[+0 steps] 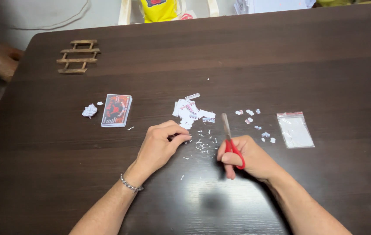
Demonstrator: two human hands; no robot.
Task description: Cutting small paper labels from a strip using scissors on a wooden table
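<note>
pinching a small paper piece (180,136) in the left hand (161,146), fingers closed on it low over the dark bench (281,65); gripping red-handled scissors (230,139) in the right hand (248,156), blades together, beside scattered paper scraps (192,111), card stack (116,110), clear bag (295,129).

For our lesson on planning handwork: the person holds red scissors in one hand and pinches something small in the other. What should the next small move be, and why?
Probably bring the left hand toward the scissors so its pinched scrap meets the blades. The right hand holds the scissors with blades shut and pointing away, apart from the scrap, and paper snippets lie between the hands.
</note>
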